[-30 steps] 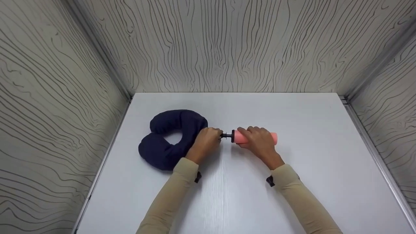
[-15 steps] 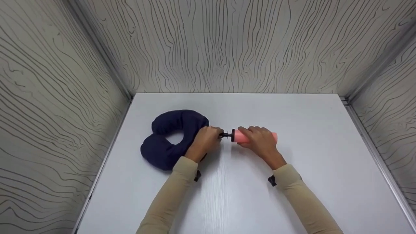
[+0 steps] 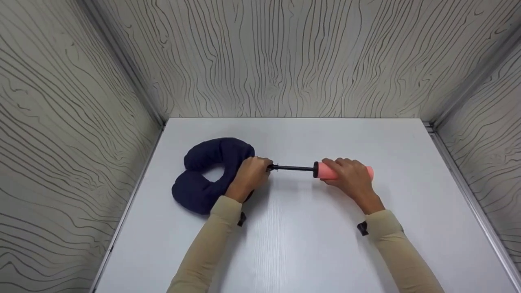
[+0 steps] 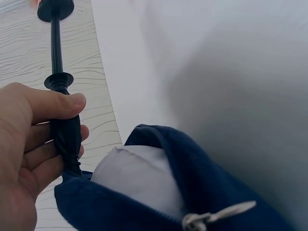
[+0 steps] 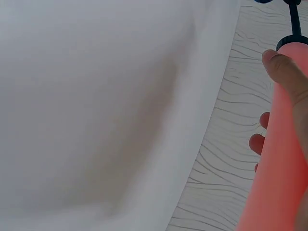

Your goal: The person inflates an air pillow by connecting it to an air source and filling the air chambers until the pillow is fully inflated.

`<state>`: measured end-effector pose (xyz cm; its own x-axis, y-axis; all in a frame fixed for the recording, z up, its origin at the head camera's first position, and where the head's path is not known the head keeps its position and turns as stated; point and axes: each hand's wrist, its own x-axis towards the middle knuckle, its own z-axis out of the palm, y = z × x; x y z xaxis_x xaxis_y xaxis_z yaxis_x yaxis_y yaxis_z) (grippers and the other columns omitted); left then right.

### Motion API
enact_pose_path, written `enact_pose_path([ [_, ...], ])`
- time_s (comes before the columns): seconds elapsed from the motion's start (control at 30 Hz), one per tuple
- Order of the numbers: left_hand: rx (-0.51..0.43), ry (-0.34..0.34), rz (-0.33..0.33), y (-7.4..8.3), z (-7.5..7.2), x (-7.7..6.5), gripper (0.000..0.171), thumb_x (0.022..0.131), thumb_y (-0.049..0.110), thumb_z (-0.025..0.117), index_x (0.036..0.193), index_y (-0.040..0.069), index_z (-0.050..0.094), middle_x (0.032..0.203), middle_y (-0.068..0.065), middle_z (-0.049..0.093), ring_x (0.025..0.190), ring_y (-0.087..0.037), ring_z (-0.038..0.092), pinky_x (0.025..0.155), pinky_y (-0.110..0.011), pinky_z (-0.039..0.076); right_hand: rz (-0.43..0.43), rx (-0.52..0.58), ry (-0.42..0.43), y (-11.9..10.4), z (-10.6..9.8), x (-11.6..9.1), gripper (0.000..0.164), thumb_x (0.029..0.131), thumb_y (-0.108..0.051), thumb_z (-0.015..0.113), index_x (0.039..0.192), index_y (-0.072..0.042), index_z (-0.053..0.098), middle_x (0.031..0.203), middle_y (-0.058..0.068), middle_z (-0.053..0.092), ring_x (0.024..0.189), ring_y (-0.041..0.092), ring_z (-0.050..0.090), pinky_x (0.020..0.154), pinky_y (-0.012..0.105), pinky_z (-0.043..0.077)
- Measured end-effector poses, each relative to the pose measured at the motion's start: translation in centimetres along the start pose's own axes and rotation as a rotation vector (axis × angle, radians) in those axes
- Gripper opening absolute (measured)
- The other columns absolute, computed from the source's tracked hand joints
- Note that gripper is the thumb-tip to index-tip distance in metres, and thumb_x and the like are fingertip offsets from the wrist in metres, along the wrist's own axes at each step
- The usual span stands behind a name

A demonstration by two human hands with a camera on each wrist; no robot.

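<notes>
A hand air pump with a coral-pink barrel (image 3: 325,172) spans the two hands, level above the table. My left hand (image 3: 249,174) grips its black handle (image 4: 66,134), thumb and fingers curled around it. A long stretch of black rod (image 3: 295,167) shows between handle and barrel. My right hand (image 3: 351,179) holds the barrel, with its thumb near the black end cap. Beside the left hand lies a navy U-shaped neck pillow (image 3: 197,191). In the left wrist view its cover is unzipped, showing a pale inner (image 4: 139,175) and a metal zipper pull (image 4: 233,211); the handle's lower end meets the cover's edge.
The white table (image 3: 301,248) bears the pillow on its left side. Wood-grain panels (image 3: 285,61) enclose the back and both sides. A metal rail (image 3: 480,211) runs along the table's right edge.
My right hand has drawn the barrel to the right, so much more of the rod shows. My left hand and the pillow have shifted slightly left.
</notes>
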<state>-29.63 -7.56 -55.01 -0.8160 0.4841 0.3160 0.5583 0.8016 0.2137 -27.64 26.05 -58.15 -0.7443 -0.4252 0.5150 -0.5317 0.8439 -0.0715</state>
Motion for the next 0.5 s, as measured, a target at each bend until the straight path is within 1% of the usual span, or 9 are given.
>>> enact_pose_path([
  [0.1, 0.005, 0.001, -0.006, 0.1, 0.1, -0.1, 0.005, 0.093, 0.006, 0.076, 0.091, 0.008, 0.08, 0.083, -0.005, 0.079, 0.074, -0.024, 0.075, 0.068, -0.041, 0.062, 0.013, 0.007, 0.004, 0.4, -0.1, -0.6, 0.066, 0.07, -0.031, 0.102, 0.129, -0.019, 0.074, 0.101, 0.013, 0.08, 0.089, 0.035, 0.077, 0.079, 0.052, 0.063],
  [0.17, 0.012, -0.007, -0.01, 0.3, 0.4, -0.2, 0.005, 0.092, 0.006, 0.076, 0.089, 0.008, 0.079, 0.082, -0.005, 0.078, 0.073, -0.024, 0.074, 0.068, -0.041, 0.061, 0.019, 0.007, 0.001, 0.1, 0.1, -0.7, 0.066, 0.07, -0.031, 0.102, 0.129, -0.019, 0.075, 0.102, 0.013, 0.08, 0.089, 0.035, 0.077, 0.079, 0.052, 0.063],
  [0.23, 0.017, -0.027, -0.005, 0.8, 0.6, -0.2, 0.005, 0.091, 0.006, 0.075, 0.09, 0.008, 0.08, 0.082, -0.005, 0.078, 0.073, -0.023, 0.074, 0.068, -0.04, 0.061, 0.012, 0.003, -0.014, -0.5, 0.5, -0.6, 0.066, 0.071, -0.033, 0.101, 0.13, -0.02, 0.074, 0.102, 0.012, 0.08, 0.089, 0.034, 0.077, 0.08, 0.051, 0.064],
  [0.37, 0.045, -0.059, 0.014, 1.8, 1.1, -0.3, 0.006, 0.09, 0.006, 0.075, 0.09, 0.008, 0.08, 0.083, -0.006, 0.079, 0.077, -0.024, 0.076, 0.071, -0.039, 0.062, -0.03, -0.013, -0.033, -2.5, 1.7, 0.1, 0.064, 0.075, -0.038, 0.099, 0.131, -0.019, 0.074, 0.101, 0.011, 0.08, 0.087, 0.032, 0.077, 0.079, 0.049, 0.064],
  [0.5, 0.095, -0.06, 0.026, 2.5, 1.3, -0.1, 0.005, 0.086, 0.005, 0.076, 0.088, 0.008, 0.079, 0.083, -0.006, 0.079, 0.078, -0.026, 0.076, 0.073, -0.039, 0.062, -0.03, -0.033, -0.013, -4.1, 2.6, 0.9, 0.064, 0.074, -0.04, 0.098, 0.129, -0.019, 0.075, 0.097, 0.01, 0.079, 0.083, 0.03, 0.076, 0.076, 0.048, 0.064],
])
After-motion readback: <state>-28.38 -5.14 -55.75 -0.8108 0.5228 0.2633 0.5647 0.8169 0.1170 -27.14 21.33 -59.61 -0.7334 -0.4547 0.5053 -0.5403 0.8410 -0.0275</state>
